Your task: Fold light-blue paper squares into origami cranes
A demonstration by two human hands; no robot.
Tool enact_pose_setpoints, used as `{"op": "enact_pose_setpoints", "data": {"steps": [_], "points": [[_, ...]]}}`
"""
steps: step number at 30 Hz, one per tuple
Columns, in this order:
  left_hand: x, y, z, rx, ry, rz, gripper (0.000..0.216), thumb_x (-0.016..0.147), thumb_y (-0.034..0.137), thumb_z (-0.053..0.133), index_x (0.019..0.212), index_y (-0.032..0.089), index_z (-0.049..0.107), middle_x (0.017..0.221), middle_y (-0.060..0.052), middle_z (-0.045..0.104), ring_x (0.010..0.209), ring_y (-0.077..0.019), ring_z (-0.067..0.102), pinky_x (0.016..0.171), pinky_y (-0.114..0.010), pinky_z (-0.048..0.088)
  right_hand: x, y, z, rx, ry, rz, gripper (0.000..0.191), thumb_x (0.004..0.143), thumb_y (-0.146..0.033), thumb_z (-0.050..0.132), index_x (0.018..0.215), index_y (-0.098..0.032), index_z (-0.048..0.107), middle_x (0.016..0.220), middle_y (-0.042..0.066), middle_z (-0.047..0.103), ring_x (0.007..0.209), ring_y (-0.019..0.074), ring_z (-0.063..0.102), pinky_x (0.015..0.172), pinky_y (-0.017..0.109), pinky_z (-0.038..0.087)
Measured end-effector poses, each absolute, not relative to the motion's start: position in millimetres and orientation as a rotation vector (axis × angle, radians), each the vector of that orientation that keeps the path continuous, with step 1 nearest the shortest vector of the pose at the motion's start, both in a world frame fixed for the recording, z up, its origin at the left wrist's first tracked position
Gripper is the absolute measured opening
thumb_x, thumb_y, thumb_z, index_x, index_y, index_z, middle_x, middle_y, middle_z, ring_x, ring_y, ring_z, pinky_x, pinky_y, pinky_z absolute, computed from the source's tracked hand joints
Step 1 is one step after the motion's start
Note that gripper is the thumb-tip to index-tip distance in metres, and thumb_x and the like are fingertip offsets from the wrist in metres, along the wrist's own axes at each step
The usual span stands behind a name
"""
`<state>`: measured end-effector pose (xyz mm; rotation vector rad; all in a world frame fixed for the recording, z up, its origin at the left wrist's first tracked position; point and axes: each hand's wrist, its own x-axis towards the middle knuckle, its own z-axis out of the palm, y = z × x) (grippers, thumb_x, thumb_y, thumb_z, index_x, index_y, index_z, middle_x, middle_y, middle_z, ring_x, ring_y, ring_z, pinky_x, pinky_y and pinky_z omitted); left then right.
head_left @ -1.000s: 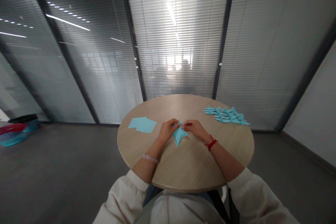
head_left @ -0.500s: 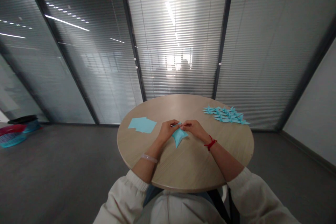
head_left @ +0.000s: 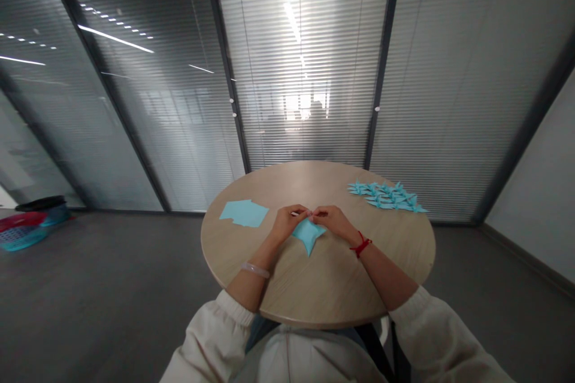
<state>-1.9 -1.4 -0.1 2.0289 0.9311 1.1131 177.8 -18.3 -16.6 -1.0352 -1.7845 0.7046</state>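
A partly folded sheet of light blue origami paper (head_left: 308,236) is held over the middle of the table, one point hanging toward me. My left hand (head_left: 287,220) pinches its far edge from the left, and my right hand (head_left: 332,219) pinches it from the right. The fingertips of both hands meet at the top of the paper and hide that part of it. Left of my hands lie flat blue paper sheets (head_left: 245,213). To the right, toward the back, several folded blue paper cranes (head_left: 389,196) sit close together in rows.
The round wooden table (head_left: 323,299) has its near edge just in front of my body. Glass panels with blinds (head_left: 305,60) stand behind it. On the floor at far left are a red and blue basket (head_left: 22,232) and a dark-rimmed bin (head_left: 45,206).
The folded paper has swung slightly to the right, its lower point shifting right and a little toward me. Both hands stay in nearly the same place, still pinching it.
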Motion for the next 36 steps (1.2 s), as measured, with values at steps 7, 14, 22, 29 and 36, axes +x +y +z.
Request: {"op": "enact_pose_setpoints", "data": {"steps": [7, 14, 22, 29, 36], "points": [[-4.6, -2.7, 6.6, 1.646, 0.981, 1.070, 0.056, 0.074, 0.063, 0.057, 0.086, 0.012, 0.074, 0.081, -0.009, 0.071, 0.073, -0.0183, 0.061, 0.065, -0.027, 0.043, 183.0, -11.0, -20.4, -1.003, -1.744, 0.755, 0.027, 0.072, -0.040, 0.066, 0.072, -0.013, 0.071, 0.066, 0.003, 0.065, 0.060, 0.0122, 0.052, 0.058, 0.024, 0.040], [-10.2, 1.2, 1.0, 1.295, 0.772, 0.968, 0.038, 0.060, 0.043, 0.080, 0.078, 0.010, 0.072, 0.075, -0.009, 0.070, 0.065, -0.0154, 0.059, 0.065, -0.028, 0.044, 186.9, -5.4, -25.8, -1.020, -1.684, 0.740, 0.028, 0.072, -0.042, 0.065, 0.074, -0.015, 0.070, 0.069, 0.002, 0.066, 0.064, 0.0139, 0.054, 0.061, 0.025, 0.040], [-11.3, -5.9, 4.2, 1.301, 0.752, 0.848, 0.038, 0.056, 0.041, 0.083, 0.074, 0.009, 0.073, 0.071, -0.007, 0.069, 0.060, -0.0122, 0.055, 0.063, -0.026, 0.044, 187.0, -5.1, -25.1, -1.032, -1.665, 0.771, 0.027, 0.072, -0.042, 0.064, 0.070, -0.015, 0.068, 0.066, 0.001, 0.063, 0.062, 0.0128, 0.052, 0.060, 0.024, 0.038], [-11.0, -4.1, 1.0, 1.377, 0.836, 0.815, 0.041, 0.054, 0.041, 0.084, 0.077, 0.009, 0.073, 0.068, -0.006, 0.068, 0.059, -0.0126, 0.055, 0.062, -0.026, 0.042, 185.4, -4.2, -25.9, -1.051, -1.675, 0.775, 0.026, 0.070, -0.040, 0.064, 0.068, -0.015, 0.066, 0.065, 0.000, 0.061, 0.062, 0.0127, 0.051, 0.060, 0.024, 0.037], [-9.8, 1.3, -4.8, 1.429, 0.858, 0.801, 0.044, 0.055, 0.052, 0.079, 0.061, 0.010, 0.066, 0.052, 0.002, 0.054, 0.048, -0.0073, 0.041, 0.048, -0.021, 0.028, 186.3, -4.1, -25.8, -1.050, -1.692, 0.773, 0.026, 0.071, -0.041, 0.062, 0.066, -0.015, 0.064, 0.063, 0.000, 0.059, 0.061, 0.0127, 0.050, 0.059, 0.024, 0.037]]}}
